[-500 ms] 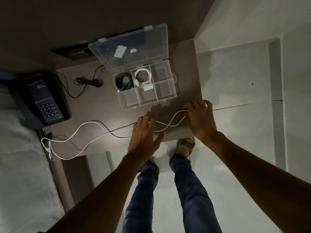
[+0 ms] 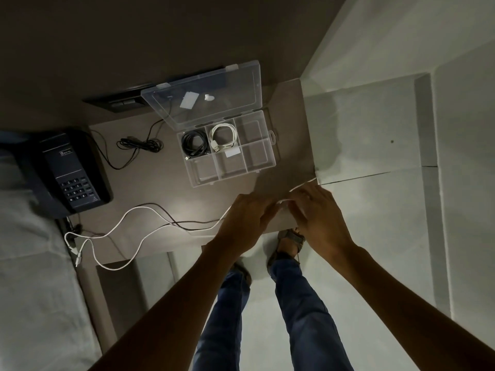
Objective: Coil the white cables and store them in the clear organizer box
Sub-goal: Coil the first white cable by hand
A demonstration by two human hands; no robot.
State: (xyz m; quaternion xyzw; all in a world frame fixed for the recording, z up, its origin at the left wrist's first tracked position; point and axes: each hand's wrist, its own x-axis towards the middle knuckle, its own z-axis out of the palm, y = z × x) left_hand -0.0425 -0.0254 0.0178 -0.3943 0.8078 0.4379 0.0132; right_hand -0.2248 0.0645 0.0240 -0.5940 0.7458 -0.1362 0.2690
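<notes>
A long white cable [image 2: 139, 210] lies in loose loops across the brown table, its plugs hanging at the left edge. Its right end runs into my two hands at the table's front right corner. My left hand [image 2: 245, 220] and my right hand [image 2: 318, 212] are close together, fingers closed on the cable, a short bright stretch showing between them. The clear organizer box [image 2: 265, 164] stands open behind the hands, lid tilted back. One compartment holds a coiled white cable [image 2: 223, 137], the one to its left a coiled black cable [image 2: 194, 144].
A dark desk telephone [image 2: 67, 172] sits at the table's left, its thin black cord [image 2: 139, 144] bunched beside the box. A dark wire crosses the white cable. A socket panel [image 2: 120, 103] lies at the back. White bedding is at the left, pale floor at the right.
Both hands have come together at the right corner and gathered the cable's right end. The loop that lay between them on the table is gone.
</notes>
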